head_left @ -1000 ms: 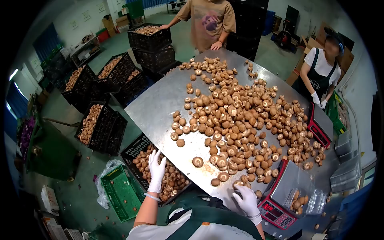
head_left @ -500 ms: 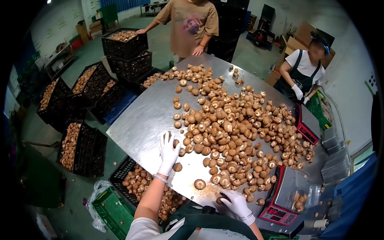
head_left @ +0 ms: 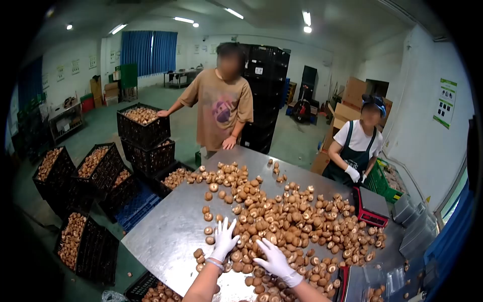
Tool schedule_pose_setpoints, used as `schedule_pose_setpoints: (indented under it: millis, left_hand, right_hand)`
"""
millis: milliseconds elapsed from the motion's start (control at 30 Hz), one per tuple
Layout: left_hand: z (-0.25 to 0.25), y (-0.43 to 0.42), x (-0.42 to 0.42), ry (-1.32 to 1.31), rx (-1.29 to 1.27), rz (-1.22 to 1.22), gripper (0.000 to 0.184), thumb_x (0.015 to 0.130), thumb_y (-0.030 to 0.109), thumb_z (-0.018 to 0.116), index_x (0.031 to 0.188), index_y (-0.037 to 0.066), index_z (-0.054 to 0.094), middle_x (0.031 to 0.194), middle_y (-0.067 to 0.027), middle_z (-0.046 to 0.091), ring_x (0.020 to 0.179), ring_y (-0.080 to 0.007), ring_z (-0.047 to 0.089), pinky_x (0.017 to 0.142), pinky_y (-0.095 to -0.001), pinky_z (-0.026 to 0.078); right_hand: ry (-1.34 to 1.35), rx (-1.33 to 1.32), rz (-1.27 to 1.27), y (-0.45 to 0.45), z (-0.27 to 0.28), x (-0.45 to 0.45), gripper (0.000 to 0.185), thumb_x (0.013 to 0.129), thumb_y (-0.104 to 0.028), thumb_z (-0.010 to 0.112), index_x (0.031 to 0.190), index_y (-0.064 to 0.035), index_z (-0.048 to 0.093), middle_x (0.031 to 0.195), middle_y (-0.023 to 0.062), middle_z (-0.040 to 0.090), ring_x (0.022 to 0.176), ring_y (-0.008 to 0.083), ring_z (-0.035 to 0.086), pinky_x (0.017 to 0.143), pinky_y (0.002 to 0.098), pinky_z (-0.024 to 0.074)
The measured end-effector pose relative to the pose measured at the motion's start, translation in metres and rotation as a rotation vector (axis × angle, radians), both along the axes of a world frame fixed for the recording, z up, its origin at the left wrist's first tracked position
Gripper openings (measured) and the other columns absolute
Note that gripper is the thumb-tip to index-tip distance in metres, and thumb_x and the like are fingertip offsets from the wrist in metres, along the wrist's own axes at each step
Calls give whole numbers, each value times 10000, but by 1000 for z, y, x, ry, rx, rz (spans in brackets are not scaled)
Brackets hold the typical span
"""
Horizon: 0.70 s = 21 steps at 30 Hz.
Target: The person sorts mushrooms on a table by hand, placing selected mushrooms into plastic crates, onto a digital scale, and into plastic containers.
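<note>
A broad heap of brown shiitake mushrooms (head_left: 297, 221) with pale stems covers the middle and right of the steel table (head_left: 161, 234). At the heap's left edge is my left hand (head_left: 225, 240), white-gloved, its fingers spread beside several mushrooms. My right hand (head_left: 274, 260), gloved too, lies over the near part of the heap with fingers apart and palm down. Neither hand shows a mushroom gripped in it. Several loose mushrooms (head_left: 199, 255) lie just left of my left wrist.
A red scale (head_left: 371, 206) stands at the table's right, with clear plastic boxes (head_left: 418, 224) near it. Black crates (head_left: 146, 136) of mushrooms stand on the left. One person (head_left: 221, 103) leans at the far edge; another in an apron (head_left: 354, 151) stands far right.
The view has tilted up, showing more of the room. My right hand has left a mushroom near the table's front edge and reached forward onto the heap. My left hand has moved closer to the heap.
</note>
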State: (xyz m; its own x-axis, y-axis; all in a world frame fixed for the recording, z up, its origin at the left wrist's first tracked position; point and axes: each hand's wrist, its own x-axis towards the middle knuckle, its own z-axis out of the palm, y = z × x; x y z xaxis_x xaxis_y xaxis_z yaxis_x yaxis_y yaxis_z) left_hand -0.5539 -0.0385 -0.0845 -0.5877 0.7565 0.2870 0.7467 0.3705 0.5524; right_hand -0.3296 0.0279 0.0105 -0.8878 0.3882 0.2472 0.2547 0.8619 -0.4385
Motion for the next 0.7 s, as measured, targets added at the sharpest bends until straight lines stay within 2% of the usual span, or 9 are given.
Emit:
schedule_pose_setpoints:
  millis: [167, 233, 300, 367, 500, 567, 600, 633, 700]
  left_hand:
    - [-29, 7, -15, -42, -22, -132, 589, 841, 329, 625, 1392, 270, 423, 1420, -131, 415, 1282, -349, 408, 1045, -435, 346]
    - [-31, 4, -18, 20, 11, -137, 576, 841, 311, 627, 1382, 271, 436, 1382, -119, 451, 1221, -344, 462, 1002, -438, 384]
    - [-22, -1, -17, 51, -39, -133, 587, 827, 297, 640, 1378, 261, 440, 1318, -122, 494, 1132, -342, 515, 945, -440, 417]
    - [-11, -1, -15, 170, -81, -130, 613, 794, 242, 670, 1363, 219, 441, 1187, -112, 543, 1016, -331, 549, 864, -438, 445]
    - [-21, 3, -16, 224, -58, -89, 645, 766, 177, 685, 1360, 222, 437, 1123, -100, 554, 969, -318, 544, 821, -437, 446]
    - [-13, 3, -13, 161, -9, -66, 673, 751, 164, 698, 1367, 215, 433, 1140, -105, 549, 962, -321, 540, 826, -438, 444]
    - [-9, 0, -11, 40, 14, -52, 698, 758, 76, 684, 1395, 156, 408, 1200, -137, 541, 1026, -337, 539, 917, -416, 434]
    - [-8, -1, -10, 42, 16, -52, 698, 758, 76, 684, 1395, 156, 408, 1200, -137, 541, 1026, -337, 539, 917, -416, 434]
    - [-7, -4, -6, -312, 424, 43, 662, 813, 36, 635, 1414, 98, 367, 1261, -134, 527, 1122, -305, 529, 987, -378, 414]
  right_hand:
    - [-98, 257, -34, 31, -34, -61, 668, 802, -490, 639, 1371, -195, 449, 1376, 143, 443, 1259, 365, 412, 1004, 499, 355]
    - [-262, 406, 8, 39, -61, -58, 570, 807, -523, 611, 1283, -216, 550, 1286, 86, 528, 1234, 341, 438, 1001, 500, 348]
    - [-119, 164, -24, 37, -82, -53, 473, 817, -492, 607, 1190, -200, 612, 1203, 75, 562, 1180, 309, 468, 997, 503, 334]
    - [-129, 158, -28, 34, -79, -44, 440, 822, -474, 609, 1159, -192, 626, 1169, 69, 576, 1157, 304, 481, 991, 487, 341]
    - [-36, 89, -26, 25, -72, -22, 310, 852, -381, 609, 1056, -153, 656, 1034, 51, 617, 1031, 260, 547, 954, 439, 367]
    - [-15, 95, -59, 18, -75, -13, 296, 858, -369, 603, 1051, -151, 656, 1025, 48, 619, 1010, 251, 554, 950, 439, 368]
    - [10, 104, -84, 15, -75, -9, 282, 865, -357, 597, 1046, -149, 655, 1016, 46, 621, 990, 241, 561, 947, 440, 368]
    - [43, 132, -76, 10, -71, -3, 275, 864, -336, 600, 1047, -135, 642, 1033, 71, 621, 983, 263, 567, 952, 421, 370]
    - [36, 188, -63, 6, -89, 9, 307, 858, -341, 611, 1072, -121, 633, 1029, 81, 622, 1033, 290, 563, 959, 431, 388]
